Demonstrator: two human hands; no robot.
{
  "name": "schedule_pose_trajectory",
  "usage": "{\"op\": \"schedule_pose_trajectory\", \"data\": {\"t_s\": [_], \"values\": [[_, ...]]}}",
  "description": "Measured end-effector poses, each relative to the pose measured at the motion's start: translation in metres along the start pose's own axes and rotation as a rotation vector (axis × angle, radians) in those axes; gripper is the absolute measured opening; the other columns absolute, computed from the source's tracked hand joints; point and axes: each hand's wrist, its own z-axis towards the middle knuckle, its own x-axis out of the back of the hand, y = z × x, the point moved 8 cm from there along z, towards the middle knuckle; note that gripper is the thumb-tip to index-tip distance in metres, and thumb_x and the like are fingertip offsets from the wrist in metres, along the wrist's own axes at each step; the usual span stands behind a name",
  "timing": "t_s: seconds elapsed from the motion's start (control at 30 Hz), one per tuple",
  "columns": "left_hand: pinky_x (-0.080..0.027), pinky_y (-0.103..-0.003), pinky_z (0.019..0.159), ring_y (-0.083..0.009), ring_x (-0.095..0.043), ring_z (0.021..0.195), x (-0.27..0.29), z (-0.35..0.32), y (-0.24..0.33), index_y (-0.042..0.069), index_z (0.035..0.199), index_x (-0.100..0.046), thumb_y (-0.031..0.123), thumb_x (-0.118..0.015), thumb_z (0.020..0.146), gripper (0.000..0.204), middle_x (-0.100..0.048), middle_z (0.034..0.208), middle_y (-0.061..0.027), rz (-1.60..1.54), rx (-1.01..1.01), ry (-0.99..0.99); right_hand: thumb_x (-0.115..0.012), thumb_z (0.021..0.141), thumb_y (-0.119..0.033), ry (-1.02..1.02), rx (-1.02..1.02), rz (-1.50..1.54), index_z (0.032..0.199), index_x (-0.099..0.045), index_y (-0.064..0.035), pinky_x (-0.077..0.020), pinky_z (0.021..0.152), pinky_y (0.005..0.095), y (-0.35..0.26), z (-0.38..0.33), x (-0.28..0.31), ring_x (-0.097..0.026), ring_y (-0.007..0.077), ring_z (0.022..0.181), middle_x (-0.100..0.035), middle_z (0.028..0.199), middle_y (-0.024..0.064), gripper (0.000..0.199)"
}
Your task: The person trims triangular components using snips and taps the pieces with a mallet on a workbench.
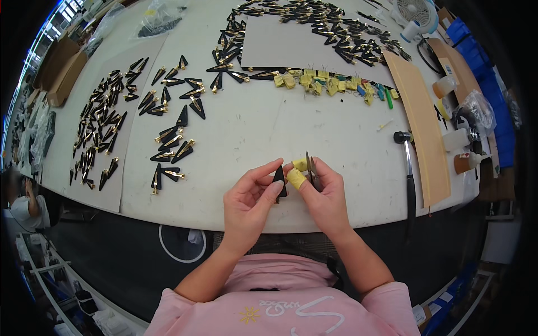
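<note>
My left hand (245,203) pinches a black triangular hair clip (280,177) between thumb and fingers, above the table's near edge. Close beside it, my right hand (329,206) holds a pointed metal tool (314,175) like small scissors, its tips upward. Yellow tape (296,178) wraps the right thumb and a fingertip, which almost touch the clip. Loose black clips with gold metal parts (168,148) lie left of my hands. More clips cover a grey board (126,162) farther left.
Many clips surround another grey board (280,42) at the back. Along its front edge sits a row of yellow-wrapped binder clips (333,85). To the right are a black-handled hammer (410,179), a long cardboard strip (417,129), bottles (464,162) and a fan (414,14).
</note>
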Motion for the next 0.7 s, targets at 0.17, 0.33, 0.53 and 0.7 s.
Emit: {"op": "schedule_pose_trajectory", "data": {"t_s": [0.17, 0.33, 0.53, 0.7], "values": [[-0.046, -0.02, 0.07, -0.0065, -0.057, 0.08, -0.003, -0.001, 0.005, -0.002, 0.124, -0.058, 0.0, -0.06, 0.089, 0.035, -0.063, 0.089, -0.0032, 0.082, 0.01, -0.019, -0.062, 0.088, -0.009, -0.084, -0.086, -0.091, 0.096, -0.064, 0.0003, -0.0388, 0.058, 0.0184, 0.005, 0.001, 0.0, -0.047, -0.0003, 0.066, -0.062, 0.08, -0.0037, 0.013], [-0.047, -0.022, 0.07, -0.007, -0.058, 0.079, -0.011, -0.006, 0.009, -0.002, 0.121, -0.058, 0.003, -0.06, 0.09, 0.031, -0.064, 0.092, -0.0052, 0.049, 0.047, -0.009, -0.062, 0.087, -0.009, -0.035, -0.113, -0.004, 0.094, -0.066, 0.0003, -0.0373, 0.057, 0.0182, 0.0, 0.006, 0.007, -0.045, -0.0009, 0.064, -0.061, 0.078, -0.0047, 0.012], [-0.05, -0.022, 0.076, -0.0093, -0.062, 0.082, -0.005, -0.019, -0.001, -0.004, 0.105, -0.063, 0.006, -0.063, 0.09, 0.019, -0.066, 0.09, -0.0053, 0.104, 0.124, -0.016, -0.061, 0.087, -0.009, -0.029, -0.213, 0.124, 0.096, -0.066, 0.0012, -0.0413, 0.065, 0.0193, -0.001, 0.001, 0.004, -0.049, 0.0017, 0.071, -0.062, 0.081, -0.0024, 0.014], [-0.051, -0.023, 0.074, -0.0089, -0.062, 0.082, -0.008, -0.022, -0.001, -0.005, 0.1, -0.063, 0.008, -0.064, 0.091, 0.016, -0.066, 0.088, -0.0058, 0.068, 0.126, -0.039, -0.061, 0.087, -0.009, -0.061, -0.161, 0.124, 0.093, -0.064, 0.0011, -0.0413, 0.065, 0.0205, -0.004, 0.003, 0.0, -0.049, 0.0026, 0.071, -0.06, 0.079, -0.0025, 0.012]]}}
